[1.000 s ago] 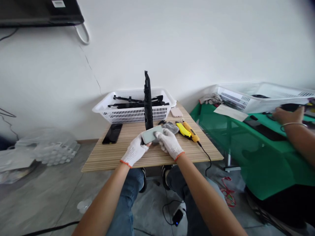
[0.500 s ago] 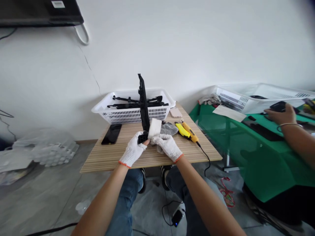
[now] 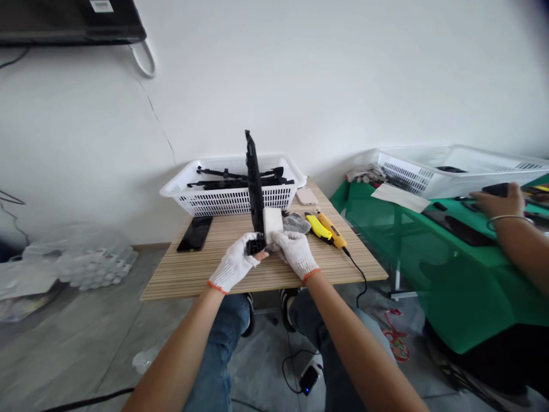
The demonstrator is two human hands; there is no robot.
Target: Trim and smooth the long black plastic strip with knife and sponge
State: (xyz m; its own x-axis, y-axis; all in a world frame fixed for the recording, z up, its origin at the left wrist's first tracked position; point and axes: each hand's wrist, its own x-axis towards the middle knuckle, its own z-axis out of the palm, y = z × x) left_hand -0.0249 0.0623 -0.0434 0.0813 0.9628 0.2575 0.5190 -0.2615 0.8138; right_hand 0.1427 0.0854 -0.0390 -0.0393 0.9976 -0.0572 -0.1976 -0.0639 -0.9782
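My left hand (image 3: 237, 263), in a white knit glove with a bare thumb tip, is closed round the lower end of a long black plastic part (image 3: 255, 194) that stands nearly upright. My right hand (image 3: 294, 252), gloved too, pinches a white rectangular block (image 3: 273, 224). The block lies against the right side of the black part, near its base. Both hands are over the front of the wood-grain table (image 3: 171, 280). Behind them a white basket (image 3: 214, 204) holds several more black plastic parts (image 3: 223, 183).
A black phone (image 3: 195, 234) lies at left on the table. To the right are a grey cloth (image 3: 297, 224), a yellow cutter (image 3: 318, 227), a corded yellow tool (image 3: 332, 230) and a pale phone (image 3: 306, 195). A co-worker's hand (image 3: 501, 203) is over the green table (image 3: 467, 286).
The black part and both hands have shifted slightly to the right. The white block now stands more upright beside the part. The co-worker's hand has moved a little right.
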